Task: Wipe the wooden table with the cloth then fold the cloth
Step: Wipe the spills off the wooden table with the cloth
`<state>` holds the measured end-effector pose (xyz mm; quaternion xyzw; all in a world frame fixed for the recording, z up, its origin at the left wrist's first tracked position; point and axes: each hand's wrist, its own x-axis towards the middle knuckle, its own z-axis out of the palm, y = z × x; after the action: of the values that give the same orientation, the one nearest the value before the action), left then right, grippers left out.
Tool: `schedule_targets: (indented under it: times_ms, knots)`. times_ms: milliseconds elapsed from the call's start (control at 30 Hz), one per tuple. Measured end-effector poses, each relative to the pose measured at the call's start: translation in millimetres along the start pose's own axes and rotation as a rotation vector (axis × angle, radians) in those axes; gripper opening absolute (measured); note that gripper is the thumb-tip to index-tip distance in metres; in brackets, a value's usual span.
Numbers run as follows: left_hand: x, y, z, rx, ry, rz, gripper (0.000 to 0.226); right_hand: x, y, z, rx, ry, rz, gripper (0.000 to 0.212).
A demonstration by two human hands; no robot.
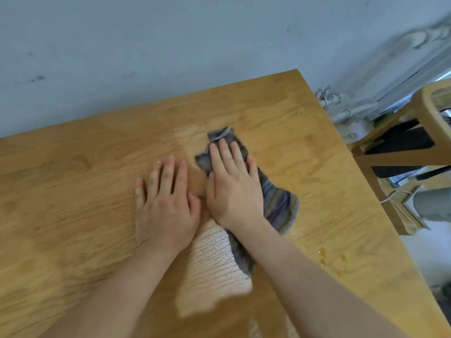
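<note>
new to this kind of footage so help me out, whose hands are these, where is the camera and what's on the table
No machine here: a person wears one camera on the head, looking forward and down at their own bare arms. The left hand lies flat on the wooden table, holding nothing. The right hand presses flat, fingers straight, on a crumpled grey striped cloth; nothing is gripped. A few drops sit near the table's right edge, and a pale shiny patch by the arms may be damp.
</note>
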<state>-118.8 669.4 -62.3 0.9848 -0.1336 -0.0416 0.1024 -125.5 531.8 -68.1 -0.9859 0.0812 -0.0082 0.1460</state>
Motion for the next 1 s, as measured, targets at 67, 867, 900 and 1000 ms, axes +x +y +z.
schedule_targets:
  times_ms: [67, 867, 900, 1000]
  knots:
    - [-0.6, 0.5, 0.6, 0.011, 0.011, 0.01, 0.06, -27.0, -1.2, -0.8, 0.01, -0.062, -0.146, 0.056]
    - [55.6, 81.0, 15.8, -0.056, 0.03, 0.029, 0.061, 127.3, 97.0, -27.3, -0.078, -0.021, 0.146, 0.064]
    - [55.1, 82.1, 17.4, -0.049, 0.044, 0.019, 0.06, 139.4, 104.1, -29.0, -0.069, -0.006, 0.191, 0.064]
    - [55.7, 81.6, 19.9, -0.021, 0.059, 0.015, 0.059, 162.2, 113.2, -31.2, -0.064, 0.011, 0.279, 0.063]
